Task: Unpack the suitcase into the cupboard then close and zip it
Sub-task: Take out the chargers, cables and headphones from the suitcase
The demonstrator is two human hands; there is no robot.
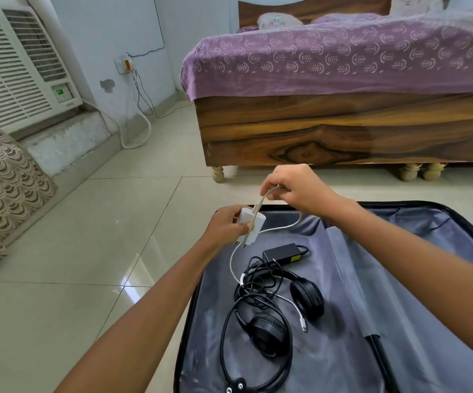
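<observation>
An open black suitcase (399,279) with grey lining lies on the floor in front of me. My left hand (224,226) grips a white charger block (250,226) above the suitcase's far left corner. Pinched in my right hand (294,191) is the charger's white cable (275,228), which loops around the block and trails down into the case, ending in a plug (303,326). Black headphones (306,297) and a black power adapter (282,253) with tangled black cords lie in the left half. No cupboard is in view.
A wooden bed (343,129) with a purple cover stands just beyond the suitcase. A window air conditioner (17,66) and a wall socket (123,65) with hanging cords are at the left. A patterned fabric shape (0,180) sits at the far left on the tiled floor.
</observation>
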